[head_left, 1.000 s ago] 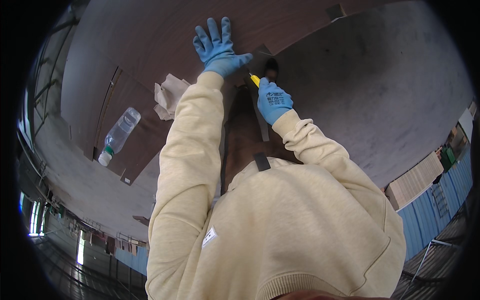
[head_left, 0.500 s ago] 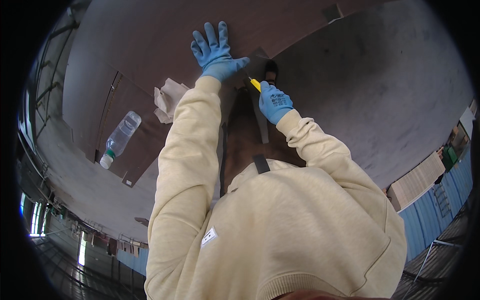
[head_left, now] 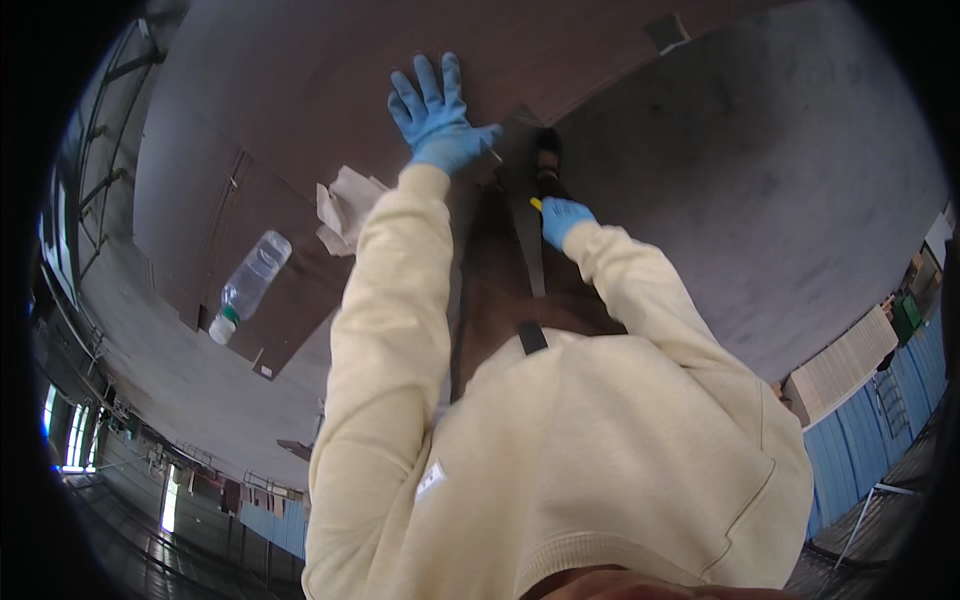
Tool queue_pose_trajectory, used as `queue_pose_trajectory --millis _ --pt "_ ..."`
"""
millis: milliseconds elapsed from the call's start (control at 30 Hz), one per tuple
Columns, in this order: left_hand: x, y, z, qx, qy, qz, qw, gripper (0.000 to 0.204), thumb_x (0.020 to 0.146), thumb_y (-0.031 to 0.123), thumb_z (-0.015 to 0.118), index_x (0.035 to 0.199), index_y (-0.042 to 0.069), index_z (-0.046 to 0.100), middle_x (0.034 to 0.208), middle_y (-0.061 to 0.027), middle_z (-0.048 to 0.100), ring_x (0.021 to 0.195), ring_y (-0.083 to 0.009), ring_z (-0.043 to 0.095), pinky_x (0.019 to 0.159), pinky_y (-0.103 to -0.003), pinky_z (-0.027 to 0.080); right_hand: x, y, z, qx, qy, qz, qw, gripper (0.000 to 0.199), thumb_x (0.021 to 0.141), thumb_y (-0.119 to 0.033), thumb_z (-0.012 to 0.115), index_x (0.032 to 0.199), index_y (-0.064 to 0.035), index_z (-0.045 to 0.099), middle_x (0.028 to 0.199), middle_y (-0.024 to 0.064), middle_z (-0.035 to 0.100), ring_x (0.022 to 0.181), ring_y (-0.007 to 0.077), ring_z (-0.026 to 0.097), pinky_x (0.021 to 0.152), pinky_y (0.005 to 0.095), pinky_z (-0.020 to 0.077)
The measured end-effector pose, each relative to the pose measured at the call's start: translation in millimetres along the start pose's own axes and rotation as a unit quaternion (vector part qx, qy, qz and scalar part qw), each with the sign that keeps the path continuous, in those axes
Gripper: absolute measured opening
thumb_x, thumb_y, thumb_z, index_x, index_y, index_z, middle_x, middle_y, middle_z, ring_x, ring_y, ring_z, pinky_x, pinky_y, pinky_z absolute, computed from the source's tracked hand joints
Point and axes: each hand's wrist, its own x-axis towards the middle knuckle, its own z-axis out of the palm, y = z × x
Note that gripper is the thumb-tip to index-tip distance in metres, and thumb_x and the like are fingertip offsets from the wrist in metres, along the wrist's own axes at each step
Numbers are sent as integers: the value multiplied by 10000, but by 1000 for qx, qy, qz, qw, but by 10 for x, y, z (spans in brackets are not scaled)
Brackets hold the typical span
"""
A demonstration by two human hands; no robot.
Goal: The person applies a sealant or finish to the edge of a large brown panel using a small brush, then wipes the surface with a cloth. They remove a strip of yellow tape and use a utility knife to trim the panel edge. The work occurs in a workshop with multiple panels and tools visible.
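Observation:
My left hand (head_left: 435,118), in a blue glove, lies flat on a large brown sheet (head_left: 300,80) with its fingers spread. My right hand (head_left: 563,218), gloved the same way, is closed around a yellow-handled knife (head_left: 536,204). Only a short yellow part shows beyond the fingers; its blade cannot be made out. The right hand hovers nearer my body than the left, beside my leg and below the sheet's near edge. A small thin light-coloured piece (head_left: 495,156) shows just under my left thumb.
Left of my left arm lies a crumpled beige cloth or paper (head_left: 345,208). Farther left, a clear plastic bottle (head_left: 252,283) with a white cap rests on its side on brown board (head_left: 285,335). My dark shoe (head_left: 548,145) stands on grey floor (head_left: 720,180). Stacked boards (head_left: 842,365) are at far right.
My right hand has drawn back toward my body with the knife, away from the left thumb. My left hand stays spread on the sheet; the whole view has shifted slightly.

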Motion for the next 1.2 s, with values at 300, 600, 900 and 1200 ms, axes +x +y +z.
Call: queue_pose_trajectory --millis 300,600,900,1200 --pt "23 -35 -28 -16 8 8 1000 1388 694 821 718 1685 262 -76 1733 -197 -173 1549 -516 -224 1218 -646 -120 -268 233 157 52 113 2 992 258 989 -268 572 1186 -103 578 1107 173 713 996 418 703 855 537 561" --pt "7 -85 -30 -79 20 25 996 1352 705 758 763 1689 283 -33 1739 -189 -153 1558 -490 -225 1236 -615 -111 -575 336 -442 147 331 -62 930 379 967 -284 608 1294 -93 596 1138 203 714 1002 420 691 848 523 557" --pt "-6 -351 10 -292 127 58 946 919 800 499 799 1578 175 433 1720 -171 233 1602 -436 66 1293 -512 84 -493 291 -374 357 237 -46 903 423 949 -270 630 1320 -69 593 1168 227 705 1064 426 677 910 488 548" --pt "-180 103 61 -185 194 125 955 819 805 471 801 1526 229 494 1678 -182 299 1570 -439 195 1270 -575 96 -637 324 -678 204 315 -104 921 474 951 -225 631 1393 -79 542 1129 240 697 1032 434 675 894 511 553"
